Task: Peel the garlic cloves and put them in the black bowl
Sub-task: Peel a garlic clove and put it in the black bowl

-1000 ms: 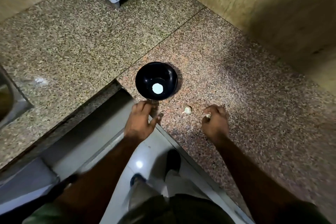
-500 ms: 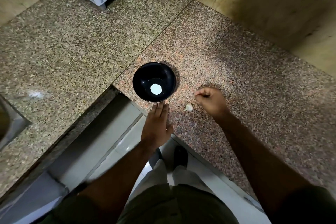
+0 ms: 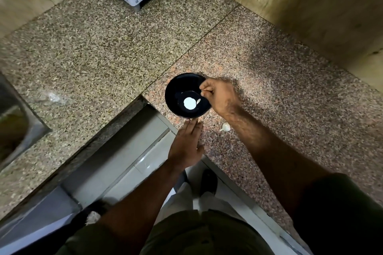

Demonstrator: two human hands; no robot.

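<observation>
Speckled granite counter [image 3: 103, 51] is wrapping an L-shaped corner. Right hand [image 3: 221, 95], fingers curled together, is hovering over the black bowl [image 3: 176, 89], clove [image 3: 198, 101] inside. Left hand [image 3: 186, 143] is lying flat, fingertips touching its rim. Another garlic clove [image 3: 226, 126] is sitting beside it.

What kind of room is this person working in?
Most likely a home kitchen: an L-shaped speckled granite counter, the corner of a steel sink at its left edge, and a garlic clove lying beside a black bowl.
</observation>
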